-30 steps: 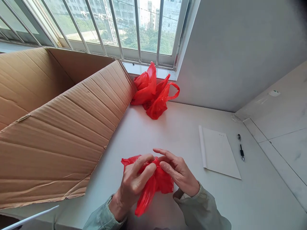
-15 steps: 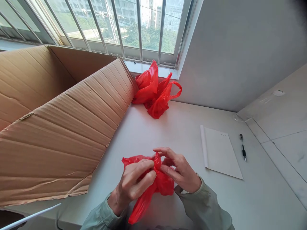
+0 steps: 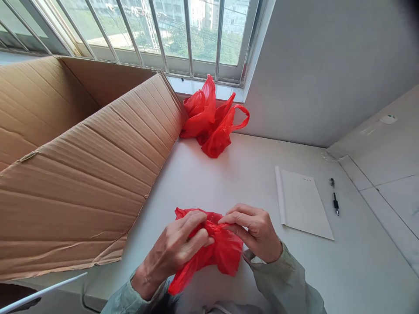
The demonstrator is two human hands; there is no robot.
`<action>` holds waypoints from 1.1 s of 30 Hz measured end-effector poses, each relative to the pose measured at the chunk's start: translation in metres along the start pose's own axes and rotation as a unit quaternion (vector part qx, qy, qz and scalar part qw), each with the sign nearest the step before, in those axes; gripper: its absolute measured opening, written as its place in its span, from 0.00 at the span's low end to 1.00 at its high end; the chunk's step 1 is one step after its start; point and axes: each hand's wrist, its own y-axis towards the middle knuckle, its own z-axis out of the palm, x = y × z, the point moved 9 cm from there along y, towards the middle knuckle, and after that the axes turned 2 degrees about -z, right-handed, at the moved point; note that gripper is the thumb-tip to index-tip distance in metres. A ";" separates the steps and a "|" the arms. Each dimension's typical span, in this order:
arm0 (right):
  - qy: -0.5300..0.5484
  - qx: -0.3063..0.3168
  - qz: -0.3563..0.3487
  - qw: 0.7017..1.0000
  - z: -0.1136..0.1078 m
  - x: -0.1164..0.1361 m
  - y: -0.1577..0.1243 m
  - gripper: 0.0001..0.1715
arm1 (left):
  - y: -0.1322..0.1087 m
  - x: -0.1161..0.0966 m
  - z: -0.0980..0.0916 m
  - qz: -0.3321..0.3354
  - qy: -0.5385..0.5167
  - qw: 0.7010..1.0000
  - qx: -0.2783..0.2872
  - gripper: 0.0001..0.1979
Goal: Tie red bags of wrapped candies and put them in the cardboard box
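A red plastic bag [image 3: 225,250] lies bunched on the white table near its front edge, between my two hands. My left hand [image 3: 183,242] grips its gathered middle, thumb and fingers closed on the film. From the other side, my right hand [image 3: 253,226] pinches a twisted piece of the same bag between thumb and fingertips. One loose end of the bag hangs toward me under the left hand. Whatever the bag may contain is hidden.
A large open cardboard box [image 3: 98,183] takes up the left side. More red plastic bags [image 3: 212,126] sit crumpled by the window ledge. A white notepad [image 3: 306,203] and a black pen [image 3: 335,198] lie to the right on the table [image 3: 229,179].
My right hand has drawn a little to the right, stretching the pinched piece sideways. The upright twist between my fingers now lies flatter. The view has shifted slightly.
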 end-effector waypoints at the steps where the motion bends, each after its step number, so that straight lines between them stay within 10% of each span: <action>1: 0.002 -0.007 0.012 1.000 -0.001 -0.006 -0.002 0.10 | -0.003 0.001 0.000 0.005 0.014 1.000 -0.010 0.10; 9: -0.008 -0.030 0.086 0.996 -0.013 -0.059 -0.027 0.09 | -0.030 0.007 0.001 -0.036 0.041 0.998 0.015 0.08; 18: -0.045 -0.017 0.104 0.993 -0.019 -0.055 -0.024 0.10 | -0.031 0.021 -0.001 -0.134 -0.116 0.981 0.077 0.11; 29: -0.014 -0.101 0.064 0.993 -0.011 -0.005 -0.014 0.14 | -0.030 0.035 0.051 -0.453 -0.490 0.742 0.064 0.16; 33: 0.017 -0.101 0.060 0.993 -0.006 0.002 -0.012 0.14 | -0.029 0.031 0.047 -0.444 -0.365 0.812 0.097 0.10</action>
